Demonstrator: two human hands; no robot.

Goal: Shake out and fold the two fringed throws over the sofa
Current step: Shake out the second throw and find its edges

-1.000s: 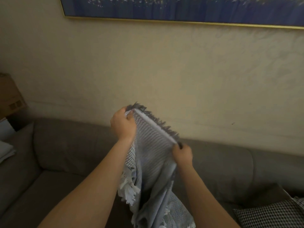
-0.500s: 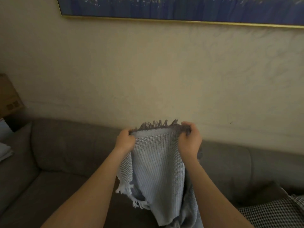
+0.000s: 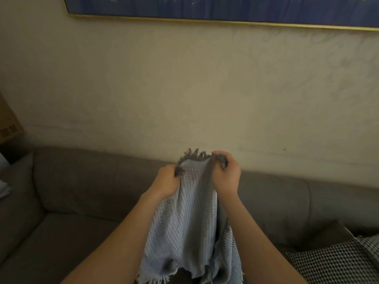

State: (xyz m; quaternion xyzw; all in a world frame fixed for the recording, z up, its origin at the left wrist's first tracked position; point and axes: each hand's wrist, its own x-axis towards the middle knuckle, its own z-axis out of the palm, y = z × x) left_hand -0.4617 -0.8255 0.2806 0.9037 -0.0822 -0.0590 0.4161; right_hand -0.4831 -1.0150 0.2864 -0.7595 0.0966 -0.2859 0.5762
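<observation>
A grey-blue woven throw with dark fringe along its top edge hangs in front of me above the grey sofa. My left hand grips the upper left corner. My right hand grips the upper right corner, fingers curled over the fringe. The two hands are close together, so the cloth bunches between them and falls in folds to a pale fringed hem near the frame's bottom. A second throw is not clearly visible.
A black-and-white checked cushion lies on the sofa seat at lower right. A cardboard box stands at the far left beyond the sofa arm. A blue picture in a gold frame hangs on the beige wall.
My hands have drawn closer together along the top edge, and the throw now hangs narrower and more bunched. A second ago the edge was tilted; it is now nearly level.
</observation>
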